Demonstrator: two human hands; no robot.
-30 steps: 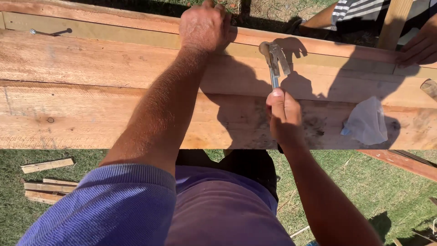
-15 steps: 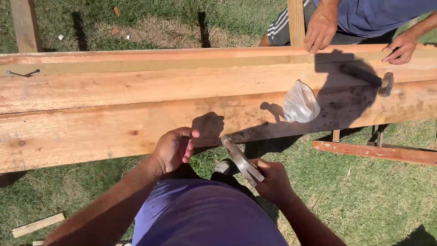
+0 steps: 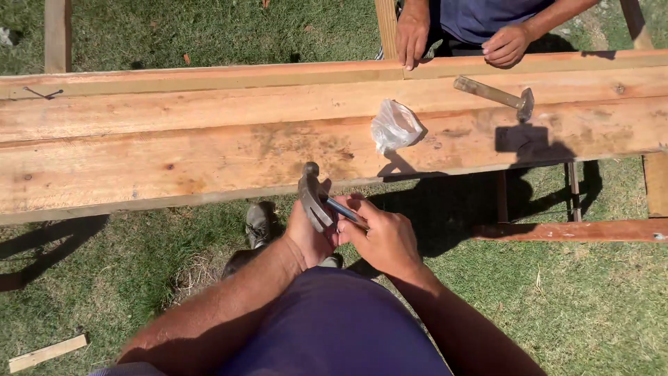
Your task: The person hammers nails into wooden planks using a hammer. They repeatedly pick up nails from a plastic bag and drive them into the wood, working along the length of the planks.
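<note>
My right hand (image 3: 385,239) grips the handle of a claw hammer (image 3: 313,197) close to its steel head, which points up just below the front edge of the long wooden boards (image 3: 209,150). My left hand (image 3: 306,233) is pressed against the hammer's claw from the left; whether its fingers pinch something small there is hidden. Both hands are held in front of my body, above the grass.
A crumpled clear plastic bag (image 3: 394,125) lies on the boards. A second hammer (image 3: 495,94) rests on the boards to the right. Another person's two hands (image 3: 459,38) rest on the far edge. A bent nail (image 3: 43,91) sticks up at far left. A wood offcut (image 3: 47,352) lies on the grass.
My view has pulled back from the boards. The hammer came down from the board top to my body, and my left hand left the far board and joined it at the hammer head.
</note>
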